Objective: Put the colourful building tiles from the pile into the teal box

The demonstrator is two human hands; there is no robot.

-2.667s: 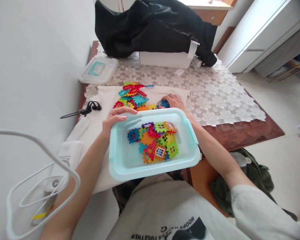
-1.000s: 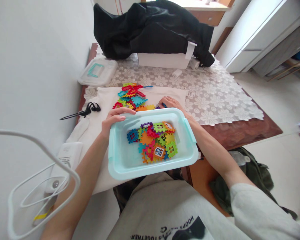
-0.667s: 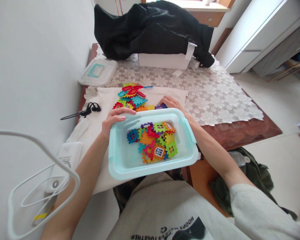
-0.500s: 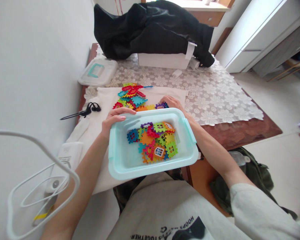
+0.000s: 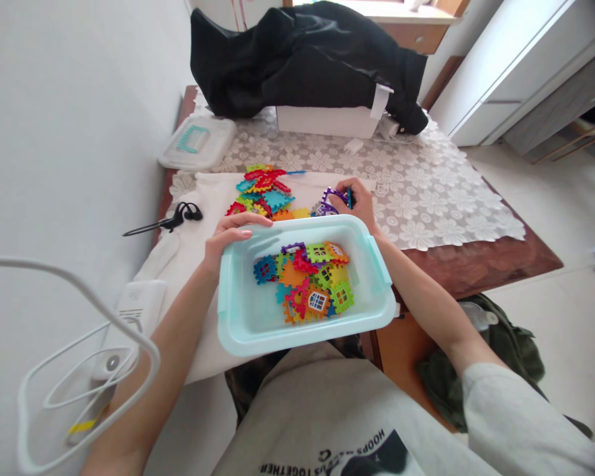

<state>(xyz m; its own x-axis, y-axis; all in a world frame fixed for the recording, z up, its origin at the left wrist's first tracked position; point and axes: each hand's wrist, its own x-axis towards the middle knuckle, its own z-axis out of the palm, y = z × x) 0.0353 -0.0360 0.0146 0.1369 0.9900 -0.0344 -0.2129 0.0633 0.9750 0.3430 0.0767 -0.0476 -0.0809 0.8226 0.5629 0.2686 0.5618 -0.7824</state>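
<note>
A pale turquoise plastic bin (image 5: 248, 330) is tilted toward me at the table's near edge. Inside it lie colourful interlocking plastic tiles (image 5: 293, 272), some with window shapes. My left hand (image 5: 228, 241) grips the bin's far left corner, fingers along the rim. Beyond the rim on the right, my right hand (image 5: 356, 201) is closed on a few tiles, a purple one (image 5: 331, 198) and a blue one. A heap of mixed tiles (image 5: 268, 192) rests on the white cloth behind the bin; its near part is hidden by the rim.
At the back left lies a clear lid (image 5: 198, 143) with a turquoise handle. Black earphones (image 5: 186, 213) sit left of the heap. A black cover (image 5: 302, 63) drapes over a white box (image 5: 327, 121) at the back. White cable (image 5: 104, 304) loops at near left.
My right hand has lifted slightly and moved right, bringing the purple and blue tiles up from behind the rim. The bin and my left hand stay nearly in place.
</note>
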